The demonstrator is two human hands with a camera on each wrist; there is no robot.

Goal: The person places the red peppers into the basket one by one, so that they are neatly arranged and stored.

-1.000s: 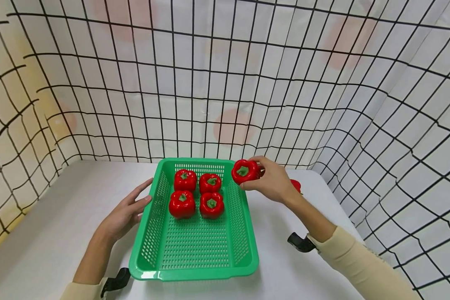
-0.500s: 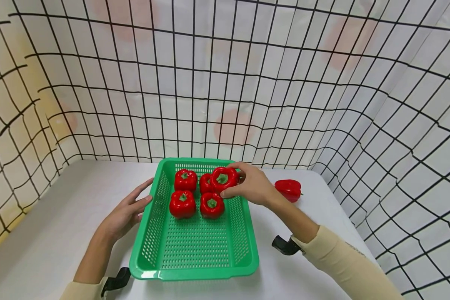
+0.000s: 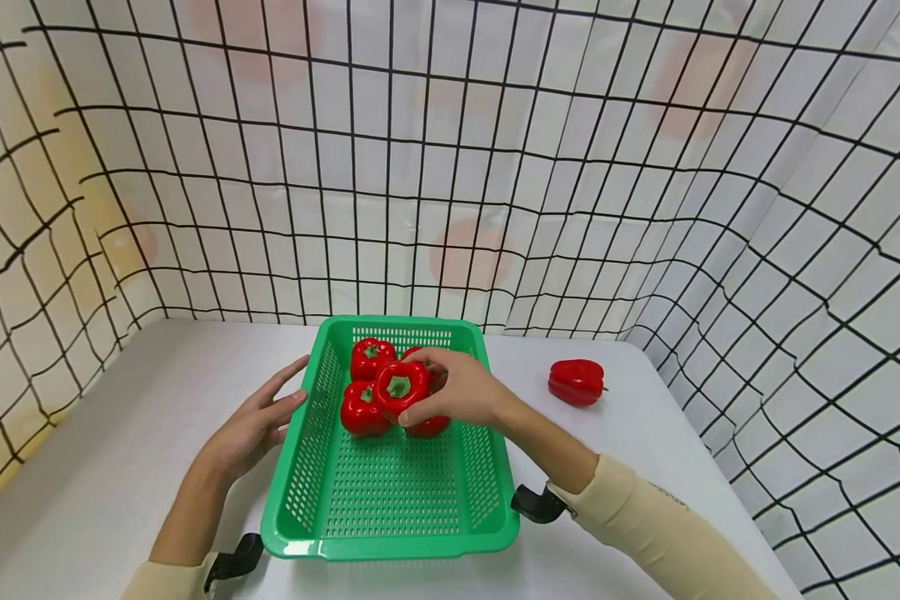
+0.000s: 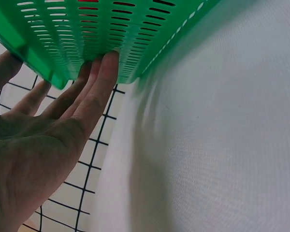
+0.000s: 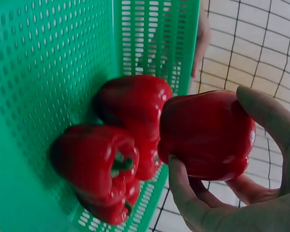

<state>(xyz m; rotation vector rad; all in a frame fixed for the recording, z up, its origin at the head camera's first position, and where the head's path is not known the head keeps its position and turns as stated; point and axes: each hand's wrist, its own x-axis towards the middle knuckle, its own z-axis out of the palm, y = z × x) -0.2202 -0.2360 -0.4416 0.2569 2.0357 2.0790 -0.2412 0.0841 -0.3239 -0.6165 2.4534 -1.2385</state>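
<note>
With the right hand point(image 3: 457, 392) clamped around a red pepper point(image 3: 399, 388) above the four in the green basket point(image 3: 397, 508), lower it onto bare mesh while the flat-fingered left hand point(image 3: 258, 421) steadies the wall.

Both my arms wear long sleeves of a pale cream, beige-toned knit fabric, the left sleeve point(image 3: 167, 581) showing only its cuff end at the lower edge of the head view and the right sleeve point(image 3: 648, 529) running from cuff to upper forearm, with a faint line of small marks along its top. At each wrist sits a black, rounded, hook-shaped mount, the left wrist mount point(image 3: 234, 560) and the right wrist mount point(image 3: 534, 504), lying just past the cuff. My left hand point(image 3: 255, 423) and right hand point(image 3: 461, 395) are bare: no gloves, rings or watch show.
</note>
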